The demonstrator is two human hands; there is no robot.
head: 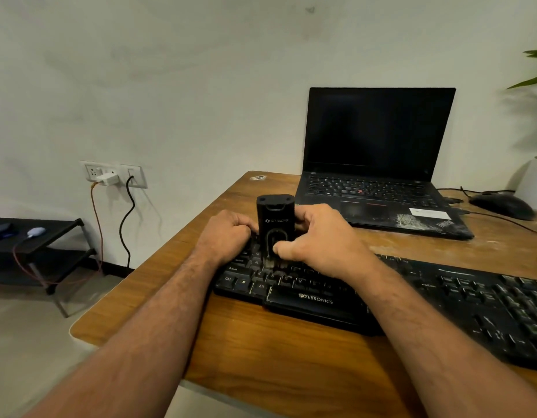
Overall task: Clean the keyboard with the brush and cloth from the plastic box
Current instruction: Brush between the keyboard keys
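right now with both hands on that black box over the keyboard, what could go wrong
The black box stands upright on the keyboard, gripped by the left hand and right hand. If it pops open suddenly, the contents could scatter onto the keys. Pressing down may also strain the keys beneath it, or tip it toward the laptop.

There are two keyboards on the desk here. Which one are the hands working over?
The separate black Zebronics keyboard at the near edge. Both the left hand and right hand hold a black box above its left keys; the laptop keyboard behind is untouched.
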